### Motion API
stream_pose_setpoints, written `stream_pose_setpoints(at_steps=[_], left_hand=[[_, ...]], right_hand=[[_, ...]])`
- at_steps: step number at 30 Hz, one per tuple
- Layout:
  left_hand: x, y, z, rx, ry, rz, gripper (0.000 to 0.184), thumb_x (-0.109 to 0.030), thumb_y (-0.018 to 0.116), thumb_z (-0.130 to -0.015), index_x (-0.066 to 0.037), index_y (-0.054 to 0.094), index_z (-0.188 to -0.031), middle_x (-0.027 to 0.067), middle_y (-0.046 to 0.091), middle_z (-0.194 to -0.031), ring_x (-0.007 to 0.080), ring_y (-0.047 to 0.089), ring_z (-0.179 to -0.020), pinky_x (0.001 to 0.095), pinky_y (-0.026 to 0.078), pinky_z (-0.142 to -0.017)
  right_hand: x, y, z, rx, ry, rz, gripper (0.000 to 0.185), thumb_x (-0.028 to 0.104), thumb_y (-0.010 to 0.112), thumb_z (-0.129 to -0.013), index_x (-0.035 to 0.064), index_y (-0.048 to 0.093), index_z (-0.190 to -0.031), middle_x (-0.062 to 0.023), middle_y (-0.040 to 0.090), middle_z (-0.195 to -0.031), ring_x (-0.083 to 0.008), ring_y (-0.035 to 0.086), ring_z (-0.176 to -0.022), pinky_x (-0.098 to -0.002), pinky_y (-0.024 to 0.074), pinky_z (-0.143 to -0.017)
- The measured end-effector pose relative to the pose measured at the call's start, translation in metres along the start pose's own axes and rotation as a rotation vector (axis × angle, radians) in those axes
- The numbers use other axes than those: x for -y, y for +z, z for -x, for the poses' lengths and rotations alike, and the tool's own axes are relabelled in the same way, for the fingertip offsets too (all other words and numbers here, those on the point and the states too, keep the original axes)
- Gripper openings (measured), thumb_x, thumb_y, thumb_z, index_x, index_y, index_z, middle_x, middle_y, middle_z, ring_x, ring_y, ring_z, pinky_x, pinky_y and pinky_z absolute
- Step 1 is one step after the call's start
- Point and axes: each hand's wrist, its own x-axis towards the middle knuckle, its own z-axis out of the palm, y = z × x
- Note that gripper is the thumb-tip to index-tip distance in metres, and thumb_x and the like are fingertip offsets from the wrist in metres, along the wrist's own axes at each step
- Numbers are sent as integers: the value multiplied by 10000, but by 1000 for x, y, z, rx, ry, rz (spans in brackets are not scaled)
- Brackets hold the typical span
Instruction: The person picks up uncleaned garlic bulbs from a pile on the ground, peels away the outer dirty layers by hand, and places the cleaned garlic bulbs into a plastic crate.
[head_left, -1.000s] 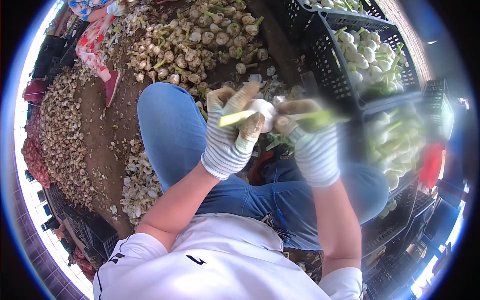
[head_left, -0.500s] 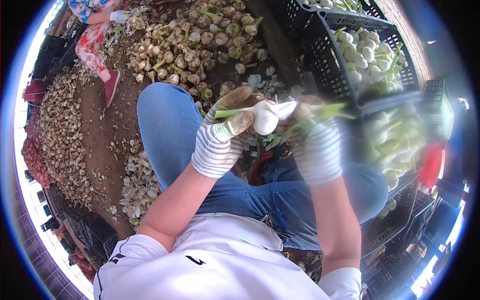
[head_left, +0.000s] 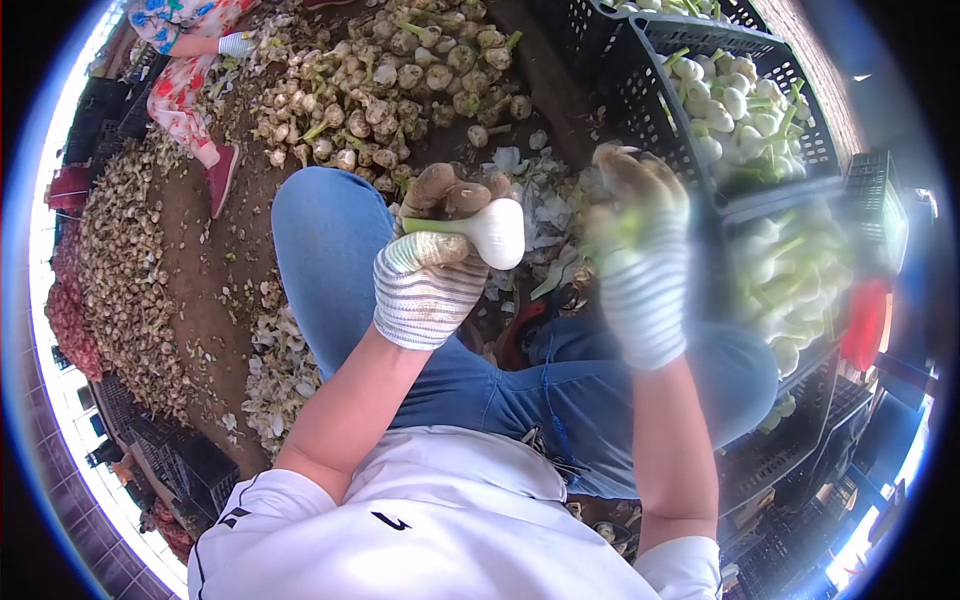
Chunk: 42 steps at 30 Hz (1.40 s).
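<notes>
Now only the left hand (head_left: 432,275) holds the garlic (head_left: 500,234).

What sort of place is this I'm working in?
Likely a garlic cleaning and packing area: a heap of brownish bulbs on the ground, black crates of whiter ones, and a white bulb in your left hand.

Clean white on the garlic bulb (head_left: 500,236), running to light green along its stem (head_left: 428,226). Striped white and grey across the left hand (head_left: 435,275), with brown staining over its gloved fingers (head_left: 466,198); striped likewise, though blurred, on the right hand (head_left: 642,220). Faded blue on the jeans (head_left: 335,235), plain white on the shirt (head_left: 430,475) except for a black mark (head_left: 392,521). Tan and brown through the heap (head_left: 375,112); black on the crate (head_left: 655,115). Red-patterned on a co-worker's pale trousers (head_left: 182,97), deep pinkish red on the shoe (head_left: 223,182).
</notes>
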Motion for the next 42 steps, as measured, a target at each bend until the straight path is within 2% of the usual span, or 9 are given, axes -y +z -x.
stream_pose_setpoints(at_steps=[4,8,15,21,24,31,32,34,42], left_hand=[[-3,3,0,2,46,-23,518,138,639,-722,-120,657,-1172,73,680,-1115,287,537,-1238,462,385,-1124],[0,0,1,-54,79,13,482,130,604,-768,-88,620,-1198,106,668,-1119,295,586,-1173,443,452,-1073],[3,-107,-26,-896,-274,-250,303,58,536,-858,-29,550,-1148,149,637,-1081,279,657,-990,413,590,-845],[41,43,-117,-204,-166,-439,289,-29,626,-890,-20,563,-1172,90,597,-1168,201,593,-1072,354,549,-890],[62,63,-138,-375,-83,-520,337,-72,649,-873,-19,585,-1200,89,599,-1180,206,570,-1113,371,509,-922],[19,-188,-105,-854,-125,-1369,334,-153,675,-791,-3,686,-1090,136,699,-1081,204,652,-970,319,497,-851],[-11,-267,-107,-1019,-584,-1977,323,-195,644,-815,-9,693,-1075,170,683,-1138,275,650,-1056,353,492,-886],[-17,-292,-108,-1414,-699,-1708,508,-396,622,-831,-108,614,-1250,163,586,-1308,361,565,-1185,425,448,-1000],[-6,-236,-87,-1075,-1121,-2216,650,-413,628,-847,-218,403,-1424,127,263,-1523,331,468,-1292,478,450,-995]], right_hand=[[5,9,1,-132,-99,23,539,-39,617,-770,50,535,-1295,-216,430,-1354,-345,490,-1203,-379,431,-1005],[-5,7,3,104,-208,254,303,37,633,-798,36,619,-1101,-179,658,-920,-346,647,-870,-408,517,-803],[12,10,16,850,-144,483,306,271,615,-863,26,622,-1046,-199,671,-907,-362,652,-882,-452,511,-775],[14,17,10,926,-126,514,312,242,621,-858,17,616,-1073,-203,664,-891,-371,645,-863,-460,508,-761],[7,10,11,841,-128,445,304,230,627,-852,7,612,-1057,-212,656,-873,-374,643,-852,-467,501,-755],[19,3,14,862,-161,467,368,247,619,-867,8,611,-1147,-203,649,-916,-372,637,-861,-452,500,-774],[18,3,17,852,-170,457,375,248,613,-872,12,611,-1163,-191,651,-915,-363,636,-862,-445,498,-773],[18,2,17,878,-156,469,394,239,617,-865,16,603,-1190,-171,646,-914,-343,631,-864,-429,490,-783],[18,4,14,833,-169,373,426,250,654,-832,5,604,-1177,-146,633,-883,-312,621,-849,-414,478,-780]])
